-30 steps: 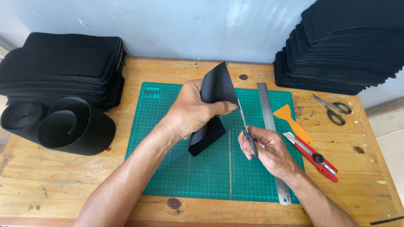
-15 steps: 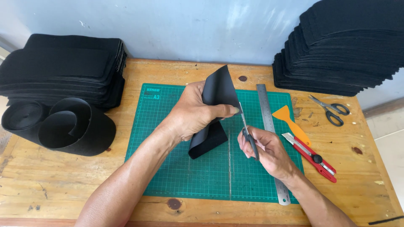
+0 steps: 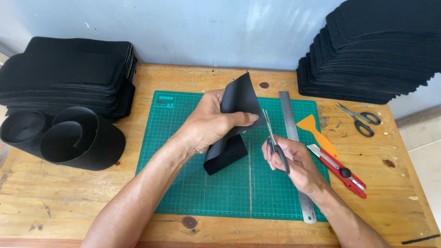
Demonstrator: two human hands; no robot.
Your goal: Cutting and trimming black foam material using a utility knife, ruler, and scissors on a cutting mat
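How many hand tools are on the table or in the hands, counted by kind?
Scissors: 2, one in the right hand at, one lying at
Utility knife, red: 1
Steel ruler: 1
Orange scraper: 1
Total: 5

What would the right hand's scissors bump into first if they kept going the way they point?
Most likely the black sheet held up by the left hand. The scissors in the right hand point up and away, tips right beside the sheet's edge. Depth is hard to judge, so they may just miss it.
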